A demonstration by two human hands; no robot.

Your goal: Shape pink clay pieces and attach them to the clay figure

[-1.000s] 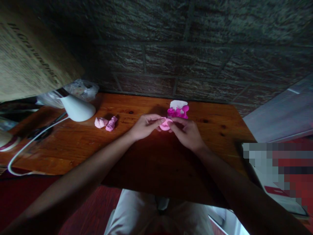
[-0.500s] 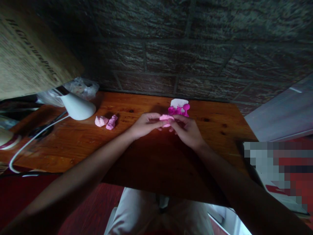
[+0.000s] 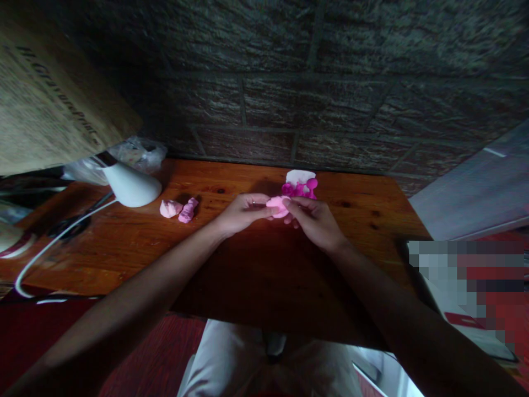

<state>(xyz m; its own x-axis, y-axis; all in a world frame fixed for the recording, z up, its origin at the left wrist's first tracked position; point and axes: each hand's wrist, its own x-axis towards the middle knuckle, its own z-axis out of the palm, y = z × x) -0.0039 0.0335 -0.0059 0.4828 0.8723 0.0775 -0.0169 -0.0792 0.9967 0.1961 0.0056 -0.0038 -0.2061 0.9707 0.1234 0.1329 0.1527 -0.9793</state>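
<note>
My left fingers point(image 3: 263, 213) and right fingers point(image 3: 296, 213) pinch a pink lump point(image 3: 278, 205) between them — well right of the white lamp base point(image 3: 135, 186).

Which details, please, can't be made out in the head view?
In the head view:
Pink modelling clay: underside, hidden by the left hand and right hand.
Magenta pieces: near edge, behind the right hand.
Printed lampshade: cut off by the left edge; small print blurred.
Plastic bag: partly behind the lamp base.
</note>
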